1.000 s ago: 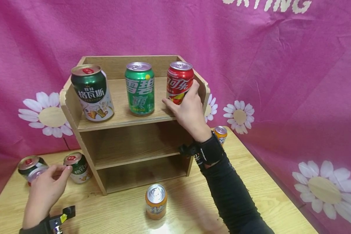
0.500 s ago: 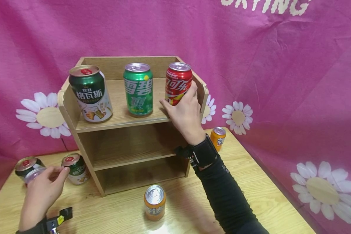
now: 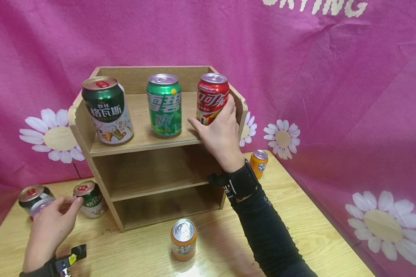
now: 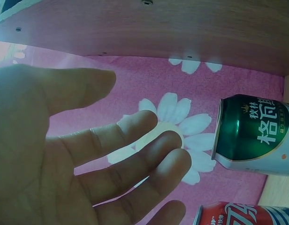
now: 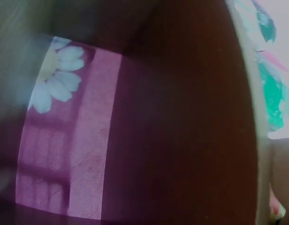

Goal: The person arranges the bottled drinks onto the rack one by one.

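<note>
The table [image 3: 319, 244] carries everything, and on it stands the wooden shelf unit [image 3: 131, 82], whose top tier is where my work lies. My right grip [image 3: 222, 134] reaches up there with its fingers curled round the red can [image 3: 211, 98]; my left grip [image 3: 55, 221] hangs low beside the unit's left side, fingers loosely bent and holding nothing, and I think it does best there, well away from the row. The green-and-white can [image 3: 107, 111] stands at the left end of the tier and the green can [image 3: 164, 105] near the middle, so I would let the bare board between them guide my spacing on the other side. The can I hold is upright at the right end, near the side wall and apart from the green one. I should hold it level, squeeze lightly in case the metal dents, and feel the base flat before loosening; my grip hides that base, so I cannot tell whether it bears on the wood. Last, the thumb [image 3: 198, 127]: it lies low at the can's front, pointing toward its neighbour, so I would draw it straight back rather than sweep sideways.
</note>
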`<move>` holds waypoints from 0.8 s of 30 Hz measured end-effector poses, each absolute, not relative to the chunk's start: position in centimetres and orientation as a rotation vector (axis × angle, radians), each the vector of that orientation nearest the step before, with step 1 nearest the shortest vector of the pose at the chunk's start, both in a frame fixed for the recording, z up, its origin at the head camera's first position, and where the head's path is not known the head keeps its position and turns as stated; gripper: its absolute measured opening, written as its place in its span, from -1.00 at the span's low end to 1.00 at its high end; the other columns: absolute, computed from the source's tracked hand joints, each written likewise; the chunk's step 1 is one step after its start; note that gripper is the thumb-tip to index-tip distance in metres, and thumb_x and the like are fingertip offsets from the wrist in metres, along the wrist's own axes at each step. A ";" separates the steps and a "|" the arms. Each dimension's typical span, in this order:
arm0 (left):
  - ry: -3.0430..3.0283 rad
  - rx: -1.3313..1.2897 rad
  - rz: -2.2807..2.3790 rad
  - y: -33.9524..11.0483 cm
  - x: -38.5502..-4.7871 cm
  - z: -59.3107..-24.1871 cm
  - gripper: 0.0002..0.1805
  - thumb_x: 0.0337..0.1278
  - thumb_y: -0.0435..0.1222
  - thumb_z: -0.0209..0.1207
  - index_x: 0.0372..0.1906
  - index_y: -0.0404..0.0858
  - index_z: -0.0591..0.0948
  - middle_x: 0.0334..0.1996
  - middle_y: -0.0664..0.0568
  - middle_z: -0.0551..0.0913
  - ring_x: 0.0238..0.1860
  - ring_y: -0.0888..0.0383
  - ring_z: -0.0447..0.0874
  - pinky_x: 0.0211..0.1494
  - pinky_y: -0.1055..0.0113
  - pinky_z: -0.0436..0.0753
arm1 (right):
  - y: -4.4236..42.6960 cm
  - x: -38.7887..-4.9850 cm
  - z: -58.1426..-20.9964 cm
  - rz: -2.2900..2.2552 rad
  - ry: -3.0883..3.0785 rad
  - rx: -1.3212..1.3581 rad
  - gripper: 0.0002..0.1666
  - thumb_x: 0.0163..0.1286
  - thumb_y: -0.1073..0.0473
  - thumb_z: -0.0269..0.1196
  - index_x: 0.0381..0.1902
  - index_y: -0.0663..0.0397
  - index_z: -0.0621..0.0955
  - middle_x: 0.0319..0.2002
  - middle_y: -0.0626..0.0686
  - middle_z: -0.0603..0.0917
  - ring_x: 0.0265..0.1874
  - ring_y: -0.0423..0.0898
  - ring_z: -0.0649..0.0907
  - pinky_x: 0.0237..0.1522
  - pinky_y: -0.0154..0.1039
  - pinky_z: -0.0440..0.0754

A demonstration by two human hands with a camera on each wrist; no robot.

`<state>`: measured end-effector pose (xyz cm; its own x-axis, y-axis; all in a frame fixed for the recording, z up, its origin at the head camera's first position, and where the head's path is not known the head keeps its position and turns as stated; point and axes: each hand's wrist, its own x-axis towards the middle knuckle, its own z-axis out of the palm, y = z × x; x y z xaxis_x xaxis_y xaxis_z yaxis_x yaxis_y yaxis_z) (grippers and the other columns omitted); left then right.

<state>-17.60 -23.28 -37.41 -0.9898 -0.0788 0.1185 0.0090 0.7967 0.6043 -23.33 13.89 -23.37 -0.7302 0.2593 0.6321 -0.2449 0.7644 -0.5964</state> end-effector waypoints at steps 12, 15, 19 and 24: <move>-2.851 0.075 -0.966 -23.2 -17.6 -37.2 -0.45 0.38 0.01 -0.10 0.03 -0.45 0.48 -0.08 -0.44 0.56 -0.08 -0.34 0.49 -0.16 -0.12 0.42 | 14.1 -23.2 -23.1 0.941 -2.235 0.021 0.10 0.01 -0.08 0.48 0.31 0.18 0.09 0.06 0.18 0.50 0.03 0.01 0.56 0.08 -0.15 0.50; -2.835 0.069 -0.961 -23.2 -17.5 -37.4 -0.45 0.37 0.00 -0.08 0.02 -0.45 0.49 -0.10 -0.42 0.57 -0.09 -0.33 0.51 -0.18 -0.11 0.42 | 14.2 -23.1 -23.0 0.952 -2.240 0.039 0.11 0.00 -0.04 0.49 0.31 0.19 0.09 0.02 0.20 0.54 -0.02 0.04 0.58 0.04 -0.12 0.52; -2.809 0.048 -0.949 -23.2 -17.5 -37.6 -0.48 0.37 -0.01 -0.07 -0.02 -0.44 0.51 -0.14 -0.41 0.59 -0.12 -0.33 0.52 -0.20 -0.09 0.42 | 14.1 -23.1 -23.1 0.927 -2.226 0.040 0.15 0.00 -0.08 0.48 0.33 0.18 0.06 0.02 0.18 0.54 -0.03 0.04 0.59 0.03 -0.11 0.52; -2.826 0.046 -0.954 -23.3 -17.7 -37.6 -0.46 0.37 0.00 -0.08 -0.01 -0.44 0.50 -0.12 -0.42 0.58 -0.10 -0.34 0.50 -0.17 -0.12 0.42 | 13.8 -23.3 -23.5 0.874 -2.206 0.006 0.18 0.01 -0.15 0.46 0.34 0.18 0.03 0.08 0.18 0.46 0.01 0.04 0.57 0.06 -0.10 0.51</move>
<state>-17.65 -23.26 -37.63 -0.9869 -0.0799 0.1400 0.0213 0.7961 0.6048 -23.32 13.79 -23.45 -0.7187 0.2520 0.6481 -0.2605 0.7666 -0.5870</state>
